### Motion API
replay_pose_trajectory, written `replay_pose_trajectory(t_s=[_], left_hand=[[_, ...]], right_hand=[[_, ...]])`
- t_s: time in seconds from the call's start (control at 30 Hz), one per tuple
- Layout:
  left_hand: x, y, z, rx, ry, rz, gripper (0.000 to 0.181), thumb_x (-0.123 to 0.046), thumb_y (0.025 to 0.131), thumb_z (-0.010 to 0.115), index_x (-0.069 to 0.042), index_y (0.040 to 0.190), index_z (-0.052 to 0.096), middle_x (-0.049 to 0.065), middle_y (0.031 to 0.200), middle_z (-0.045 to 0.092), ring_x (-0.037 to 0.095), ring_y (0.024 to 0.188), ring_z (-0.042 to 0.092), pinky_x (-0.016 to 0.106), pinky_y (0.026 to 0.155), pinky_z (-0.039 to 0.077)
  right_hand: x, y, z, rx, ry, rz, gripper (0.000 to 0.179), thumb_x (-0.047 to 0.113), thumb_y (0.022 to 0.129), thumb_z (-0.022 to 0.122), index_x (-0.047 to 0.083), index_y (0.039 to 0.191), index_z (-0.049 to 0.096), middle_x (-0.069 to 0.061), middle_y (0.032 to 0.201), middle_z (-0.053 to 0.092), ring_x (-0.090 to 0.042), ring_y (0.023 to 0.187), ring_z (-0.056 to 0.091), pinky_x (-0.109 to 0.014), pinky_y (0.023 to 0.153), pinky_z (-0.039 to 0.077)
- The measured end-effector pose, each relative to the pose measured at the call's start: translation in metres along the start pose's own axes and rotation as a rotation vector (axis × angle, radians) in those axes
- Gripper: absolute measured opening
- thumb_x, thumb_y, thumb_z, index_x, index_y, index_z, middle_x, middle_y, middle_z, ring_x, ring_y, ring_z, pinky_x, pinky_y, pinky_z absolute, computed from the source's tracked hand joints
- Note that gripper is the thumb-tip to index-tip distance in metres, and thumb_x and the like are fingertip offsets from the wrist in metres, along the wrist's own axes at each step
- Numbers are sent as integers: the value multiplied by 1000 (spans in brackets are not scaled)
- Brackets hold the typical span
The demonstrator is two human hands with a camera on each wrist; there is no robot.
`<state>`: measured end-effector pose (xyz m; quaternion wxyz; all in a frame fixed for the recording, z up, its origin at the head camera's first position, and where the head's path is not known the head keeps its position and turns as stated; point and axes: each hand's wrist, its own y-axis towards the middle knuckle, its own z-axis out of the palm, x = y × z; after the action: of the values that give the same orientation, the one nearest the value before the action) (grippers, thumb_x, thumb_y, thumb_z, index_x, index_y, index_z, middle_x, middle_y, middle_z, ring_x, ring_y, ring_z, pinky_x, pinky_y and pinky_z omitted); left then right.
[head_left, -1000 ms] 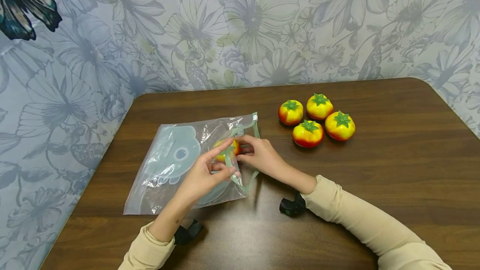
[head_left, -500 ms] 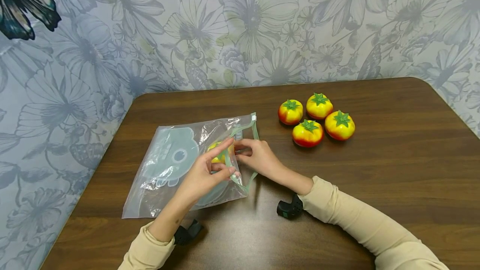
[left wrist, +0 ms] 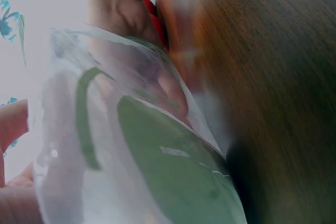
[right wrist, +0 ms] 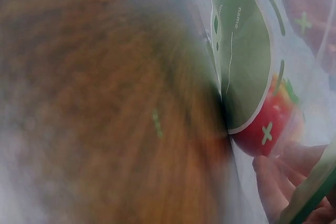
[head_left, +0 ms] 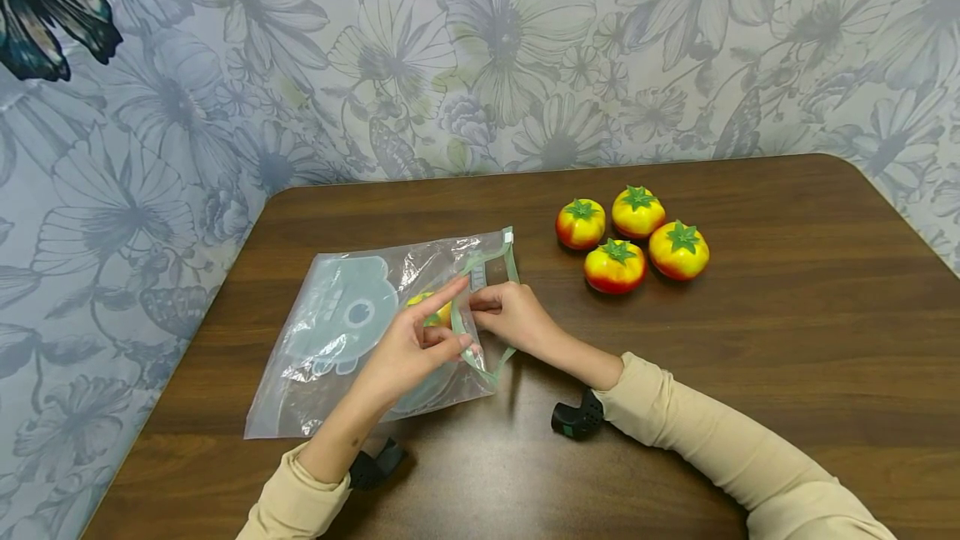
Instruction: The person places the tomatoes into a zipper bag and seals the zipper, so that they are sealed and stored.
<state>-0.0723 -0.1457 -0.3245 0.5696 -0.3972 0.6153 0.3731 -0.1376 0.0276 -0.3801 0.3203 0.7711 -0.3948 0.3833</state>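
A tomato sits in the bag

The tomato (right wrist: 255, 138) is inside the clear bag (head_left: 352, 290), near its green edge. The left hand (head_left: 405, 357) pinches the bag by that edge, with its pointer finger out straight. The right hand (head_left: 517, 319) reaches into the opening. Its fingers are loose, a bit bent and just beside the tomato. Four more tomatoes (head_left: 615, 267) stand close together on the brown table (head_left: 772, 332).

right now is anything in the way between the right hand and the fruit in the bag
Nothing visible: the right hand reaches through the open mouth of the clear bag, and its fingertips are right at the fruit; whether they touch is hard to tell.
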Motion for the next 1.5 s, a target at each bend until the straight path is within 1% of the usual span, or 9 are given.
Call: replay_pose_trajectory(t_s=[0.23,0.4,0.63,0.8,0.9,1.03,1.27,1.33,1.5], left_hand=[[0,0,0,2,0,-6,67,5,86,61,-18,145,38,0,145,35,18,68,61,34,72,52],[0,0,0,5,-3,-14,67,5,86,61,-18,145,38,8,140,42,17,68,60,34,71,51],[1,0,0,-1,1,-22,67,6,86,61,-17,145,38,4,143,38,15,67,60,32,70,51],[2,1,0,7,-1,-26,67,5,86,61,-17,144,38,17,131,47,16,65,59,33,70,51],[2,1,0,7,1,-24,67,4,86,62,-17,144,38,15,133,46,17,65,59,32,69,51],[2,1,0,4,0,-18,67,4,86,62,-17,144,39,4,141,41,17,65,59,32,68,51],[1,0,0,-2,8,-17,67,5,85,62,-16,144,39,2,140,42,17,65,58,33,68,51],[1,0,0,-2,8,-17,67,5,85,62,-16,144,38,4,139,43,16,65,58,33,68,51],[2,0,1,-1,1,-22,67,5,85,62,-17,144,38,18,123,53,15,64,57,31,68,50]], right_hand=[[0,-1,-2,-8,49,13,15,1,83,68,-2,97,72,-11,91,70,-18,85,66,-22,72,52],[2,-3,-7,-10,112,21,17,2,82,70,-3,98,72,-10,91,70,-16,84,67,-23,71,52],[2,-11,-20,5,193,21,23,3,83,70,-6,104,69,-11,97,69,-18,88,66,-25,73,52],[-2,-20,-36,-7,209,37,22,2,83,69,-6,104,68,-12,98,68,-20,89,66,-27,74,52],[-4,-26,-48,-20,211,50,21,1,84,69,-4,104,69,-11,99,68,-19,89,65,-27,75,52],[-5,-33,-63,-35,212,77,21,3,84,69,-2,105,69,-10,100,68,-18,90,65,-27,76,52],[-5,-45,-89,-49,215,111,24,5,86,67,-3,109,66,-10,104,66,-17,94,64,-27,79,51],[-6,-48,-96,-58,217,117,25,5,86,67,-5,110,66,-11,105,66,-17,94,64,-26,79,51],[-8,-55,-113,-110,193,107,25,6,87,67,-5,109,66,-12,105,66,-15,93,64,-24,78,51]])
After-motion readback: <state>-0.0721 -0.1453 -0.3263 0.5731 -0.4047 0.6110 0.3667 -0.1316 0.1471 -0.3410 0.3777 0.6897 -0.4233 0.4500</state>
